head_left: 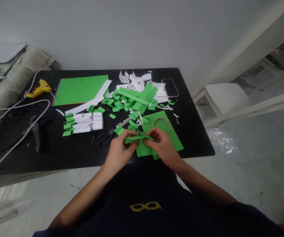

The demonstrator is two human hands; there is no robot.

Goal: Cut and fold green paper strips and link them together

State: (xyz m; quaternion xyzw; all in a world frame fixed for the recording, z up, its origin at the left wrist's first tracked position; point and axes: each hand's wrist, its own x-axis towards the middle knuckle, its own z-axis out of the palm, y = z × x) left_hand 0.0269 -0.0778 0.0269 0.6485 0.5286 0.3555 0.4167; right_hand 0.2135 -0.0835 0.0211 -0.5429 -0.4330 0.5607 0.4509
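Between both hands is a folded piece of green paper [141,138], held near the table's front edge. My left hand [122,144] pinches its left part between thumb and fingers. On its right side, my right hand [162,144] grips it the same way. Beneath them lies a flat green sheet [167,141] with a roll of tape [162,125] on it. Scissors [107,136] rest to the left of my left hand, their handles black. Small folded green paper pieces [120,103] are heaped beyond the hands.
A block of interlocked white and green folded paper [88,122] sits left of centre. Behind it are green sheets [80,89] and a yellow glue gun [41,89] with a white cable. White paper scraps [138,80] and a phone-shaped frame [170,87] lie at the back; a white stool [227,97] stands right.
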